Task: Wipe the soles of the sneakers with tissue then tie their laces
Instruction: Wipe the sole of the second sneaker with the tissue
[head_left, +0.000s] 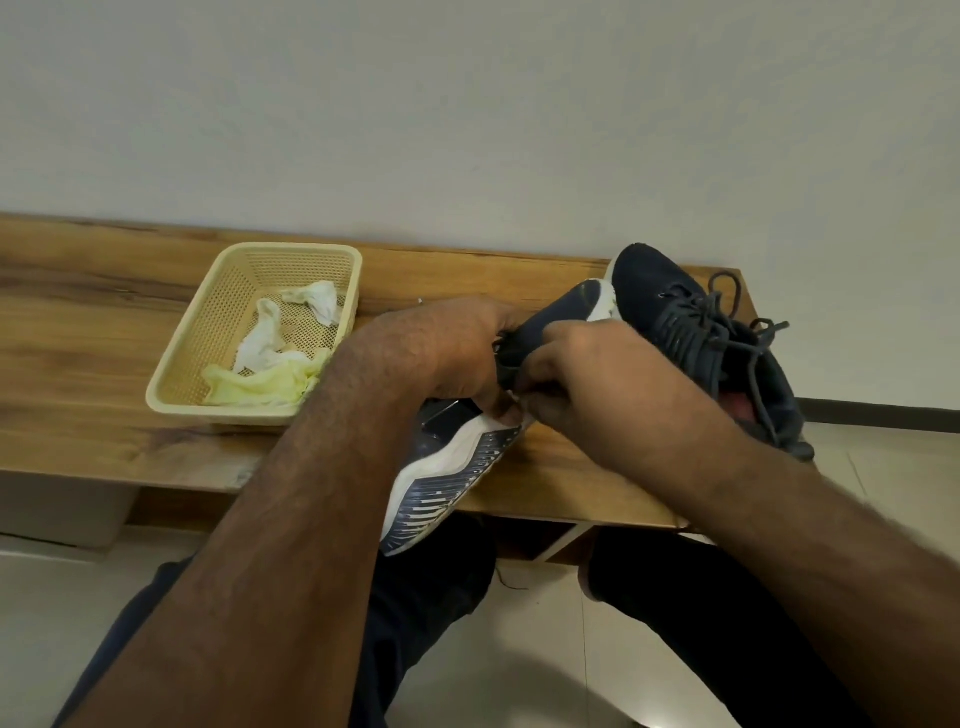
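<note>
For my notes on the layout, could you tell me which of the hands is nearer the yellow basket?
Left. The left hand is just right of the yellow basket, on the near sneaker; the right hand is farther right.

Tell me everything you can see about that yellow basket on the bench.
The basket is pale yellow, rectangular, apparently plastic, with perforated mesh walls and a solid rolled rim. It sits upright on the wooden bench, left of the sneakers. Inside lie crumpled white tissues and a yellowish crumpled piece. The left forearm crosses in front of its near right corner.
</note>
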